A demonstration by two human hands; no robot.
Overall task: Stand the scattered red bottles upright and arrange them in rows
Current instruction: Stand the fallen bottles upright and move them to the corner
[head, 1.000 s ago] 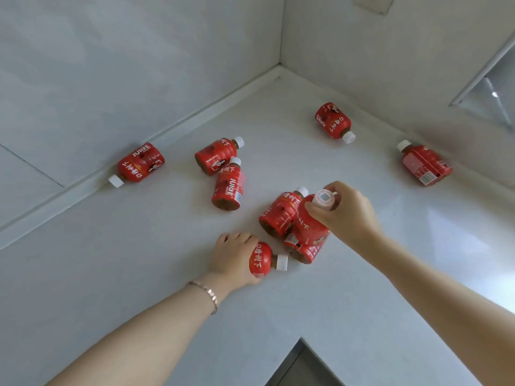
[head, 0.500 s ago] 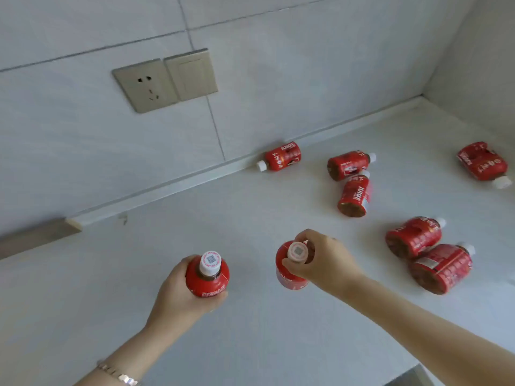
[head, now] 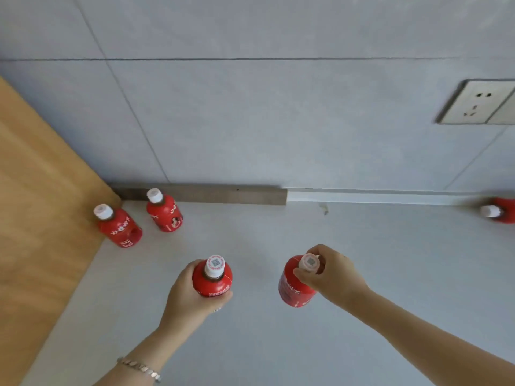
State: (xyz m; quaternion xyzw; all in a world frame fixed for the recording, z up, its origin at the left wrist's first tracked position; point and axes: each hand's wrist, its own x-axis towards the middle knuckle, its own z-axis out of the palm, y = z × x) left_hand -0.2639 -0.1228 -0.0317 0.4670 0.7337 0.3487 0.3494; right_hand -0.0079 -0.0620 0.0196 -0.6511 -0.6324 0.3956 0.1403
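Observation:
My left hand (head: pixel 189 296) is wrapped around the body of an upright red bottle (head: pixel 213 278) with a white cap. My right hand (head: pixel 333 277) pinches the white cap of a second red bottle (head: pixel 292 291), which hangs upright. Both are held above the white counter (head: pixel 278 344). Two more red bottles stand upright in the back left corner, one (head: pixel 119 228) against the wooden panel and one (head: pixel 164 211) by the wall strip. Another red bottle (head: pixel 500 211) lies on its side at the far right edge, cut off by the frame.
A wooden panel (head: pixel 41 218) borders the counter on the left. The tiled wall (head: pixel 250 121) rises behind, with a dark strip (head: pixel 217 195) at its foot. A wall socket (head: pixel 479 103) sits at the upper right.
The view has swung left along the counter with both hands carrying their bottles. The two standing bottles and the wooden panel have come into view; most of the lying bottles have left it.

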